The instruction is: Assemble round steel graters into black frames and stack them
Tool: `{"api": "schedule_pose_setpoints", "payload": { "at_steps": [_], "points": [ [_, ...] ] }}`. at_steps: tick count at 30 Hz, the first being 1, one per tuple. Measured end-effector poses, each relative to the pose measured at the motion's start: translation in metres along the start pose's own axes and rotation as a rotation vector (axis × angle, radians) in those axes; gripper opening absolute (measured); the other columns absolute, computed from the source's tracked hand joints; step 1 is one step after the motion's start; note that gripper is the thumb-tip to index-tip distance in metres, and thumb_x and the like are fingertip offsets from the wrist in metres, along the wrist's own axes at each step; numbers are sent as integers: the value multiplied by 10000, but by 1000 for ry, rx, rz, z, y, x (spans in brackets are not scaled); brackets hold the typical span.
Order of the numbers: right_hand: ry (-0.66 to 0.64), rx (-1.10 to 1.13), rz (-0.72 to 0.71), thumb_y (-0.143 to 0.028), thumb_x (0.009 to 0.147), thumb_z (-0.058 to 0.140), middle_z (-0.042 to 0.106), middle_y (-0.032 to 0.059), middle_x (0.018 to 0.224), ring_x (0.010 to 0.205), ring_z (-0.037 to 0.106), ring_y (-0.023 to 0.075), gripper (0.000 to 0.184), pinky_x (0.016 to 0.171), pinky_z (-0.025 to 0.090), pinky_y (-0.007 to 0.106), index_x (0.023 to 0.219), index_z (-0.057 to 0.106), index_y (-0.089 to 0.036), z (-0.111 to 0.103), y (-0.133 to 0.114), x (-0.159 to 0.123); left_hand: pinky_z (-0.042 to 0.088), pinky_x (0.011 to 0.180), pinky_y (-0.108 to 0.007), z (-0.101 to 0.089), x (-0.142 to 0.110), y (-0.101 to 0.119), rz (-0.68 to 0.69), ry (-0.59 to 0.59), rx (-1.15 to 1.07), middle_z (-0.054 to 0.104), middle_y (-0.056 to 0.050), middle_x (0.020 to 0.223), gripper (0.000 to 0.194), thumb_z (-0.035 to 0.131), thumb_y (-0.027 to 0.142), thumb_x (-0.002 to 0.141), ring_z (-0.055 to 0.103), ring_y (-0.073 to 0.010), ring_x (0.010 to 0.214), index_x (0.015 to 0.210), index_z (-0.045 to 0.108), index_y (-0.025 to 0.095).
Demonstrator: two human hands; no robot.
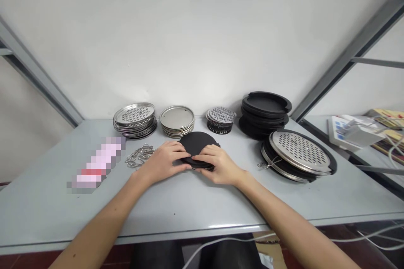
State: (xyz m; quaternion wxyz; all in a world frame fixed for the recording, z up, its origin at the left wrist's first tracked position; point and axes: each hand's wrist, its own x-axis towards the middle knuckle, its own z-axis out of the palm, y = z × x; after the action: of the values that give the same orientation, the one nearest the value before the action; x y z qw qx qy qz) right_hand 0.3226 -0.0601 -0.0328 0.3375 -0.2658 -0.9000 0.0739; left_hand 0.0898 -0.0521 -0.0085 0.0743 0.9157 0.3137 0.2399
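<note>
Both hands grip one black round disc (197, 145) lying on the grey table (189, 201): left hand (164, 162) curled over its near-left rim, right hand (217, 164) pressing its near-right rim. The step appears to be seating or aligning parts; the next move likely needs even pressure. Wire clips (139, 154) lie just left of the left hand; stacked perforated metal plates (135, 119) and black rings (265, 111) stand beyond, unobstructing.

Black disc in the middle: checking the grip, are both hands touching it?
Touching. The head view shows the left hand and right hand pressed on the black disc, fingers over its near edge.
</note>
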Motion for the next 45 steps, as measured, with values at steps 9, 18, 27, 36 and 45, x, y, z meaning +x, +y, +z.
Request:
{"api": "schedule_pose_setpoints", "payload": {
  "at_steps": [9, 18, 27, 36, 45],
  "points": [
    [113, -10, 205, -290, 895, 537, 686, 88, 909, 850, 621, 210, 195, 792, 509, 387, 945, 697, -190, -21, 18, -2, 483, 915, -381, -3, -5, 0, -85, 9, -24, 689, -57, 1032, 267, 632, 449, 813, 624, -229, 997, 924, 701, 216],
    [46, 21, 258, -302, 916, 510, 684, 67, 834, 787, 619, 191, 214, 755, 504, 346, 877, 689, -191, -18, 14, -1, 221, 1135, -529, 1, -2, 3, -35, -64, 20, 631, -72, 1226, 484, 688, 513, 750, 524, -272, 1207, 1158, 647, 256],
    [266, 132, 372, -385, 969, 351, 552, 122, 1233, 1107, 547, 235, 391, 963, 438, 422, 1286, 487, -201, -17, 24, -4, 404, 1029, -405, 6, -3, 10, -25, 65, -133, 686, -56, 1128, 270, 579, 279, 889, 605, -209, 1075, 1145, 630, 207],
    [-209, 68, 367, -668, 782, 532, 311, 213, 1488, 1376, 278, 352, 924, 1108, 261, 536, 1465, 246, -116, -18, 28, -13, 490, 830, -301, -3, 2, 6, -483, 545, -358, 675, -61, 1042, 312, 483, 401, 924, 629, -205, 938, 1094, 606, 171],
    [-257, -125, 334, -693, 631, 668, 435, 227, 1411, 1321, 369, 390, 951, 1061, 322, 500, 1353, 468, -106, -18, 22, -6, 466, 841, -309, 0, 1, 4, -545, 629, -341, 658, -63, 1014, 335, 465, 437, 921, 616, -212, 930, 1071, 598, 168]
  ]
}}
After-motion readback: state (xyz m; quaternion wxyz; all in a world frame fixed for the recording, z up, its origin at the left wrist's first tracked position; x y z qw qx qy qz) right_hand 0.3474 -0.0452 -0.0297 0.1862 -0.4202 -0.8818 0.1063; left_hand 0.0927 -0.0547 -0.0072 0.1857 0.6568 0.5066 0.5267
